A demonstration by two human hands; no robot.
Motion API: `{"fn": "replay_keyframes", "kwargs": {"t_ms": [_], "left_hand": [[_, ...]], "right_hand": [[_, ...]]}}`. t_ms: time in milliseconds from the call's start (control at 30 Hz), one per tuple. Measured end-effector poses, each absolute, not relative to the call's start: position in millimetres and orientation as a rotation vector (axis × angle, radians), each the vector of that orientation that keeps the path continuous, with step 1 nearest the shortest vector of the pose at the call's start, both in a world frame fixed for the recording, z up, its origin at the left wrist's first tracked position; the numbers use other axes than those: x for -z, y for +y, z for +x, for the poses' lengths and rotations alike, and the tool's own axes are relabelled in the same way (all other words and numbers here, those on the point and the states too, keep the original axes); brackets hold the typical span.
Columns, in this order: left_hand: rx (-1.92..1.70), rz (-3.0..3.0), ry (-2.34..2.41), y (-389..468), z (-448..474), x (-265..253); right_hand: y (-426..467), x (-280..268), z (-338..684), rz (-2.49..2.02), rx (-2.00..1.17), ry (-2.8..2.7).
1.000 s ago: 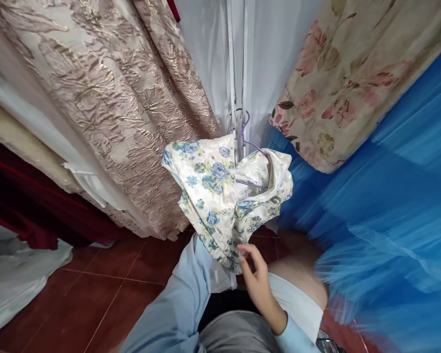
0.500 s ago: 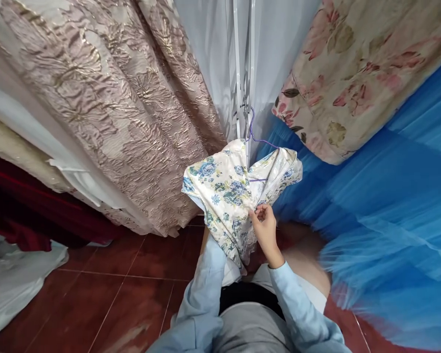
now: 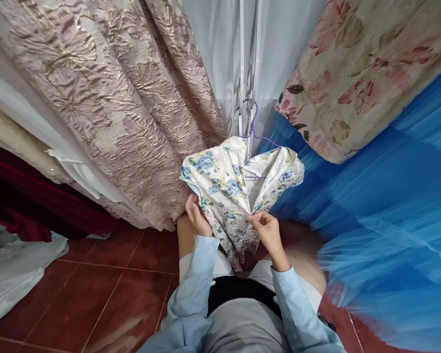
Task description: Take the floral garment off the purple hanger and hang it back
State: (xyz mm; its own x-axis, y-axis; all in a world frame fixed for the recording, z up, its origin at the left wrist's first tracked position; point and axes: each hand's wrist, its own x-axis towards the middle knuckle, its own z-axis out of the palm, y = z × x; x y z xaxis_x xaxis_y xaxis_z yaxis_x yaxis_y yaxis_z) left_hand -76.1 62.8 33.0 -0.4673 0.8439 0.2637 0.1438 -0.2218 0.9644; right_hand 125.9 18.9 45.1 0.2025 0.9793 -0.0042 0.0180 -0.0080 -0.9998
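Observation:
A short-sleeved white blouse with blue flowers hangs in front of me on a purple hanger. My right hand pinches the front edge of the blouse at the bottom of its V-shaped neckline. Beside the blouse's left side, below the sleeve, is my left hand. Its fingers point upward, loosely bent and a little blurred, with nothing visible in them. The lower part of the blouse hangs bunched between my knees.
Pink brocade fabric hangs at the left, beside dark red cloth. At the right hang a floral cloth and blue tulle. White metal bars stand behind the hanger. Red tiles cover the floor.
My left hand has come out from behind the blouse to its left side. My right hand has shifted slightly down, and its fingers now pinch the neckline edge.

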Motion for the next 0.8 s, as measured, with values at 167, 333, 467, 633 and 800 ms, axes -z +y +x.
{"fn": "replay_keyframes", "kwargs": {"t_ms": [167,333,467,633,800], "left_hand": [[-1.554,1.963,1.269,37.4,-67.4,-59.5],[-1.269,2.1,1.031,22.6,-25.9,-58.7],[-1.402,2.085,0.973,28.0,-11.2,-51.6],[-1.539,2.063,0.878,34.8,-2.8,-48.2],[-1.548,2.169,0.935,31.9,16.5,-57.2]], "right_hand": [[11.0,-61.8,124.0,-1.276,-1.13,-1.068],[5.1,-69.9,122.6,-1.235,-1.13,-1.088],[-0.4,-68.4,138.2,-1.235,-1.073,-1.187],[1.7,-54.9,161.1,-1.172,-0.939,-1.397],[5.9,-35.7,149.9,-1.211,-0.864,-1.304]]}}
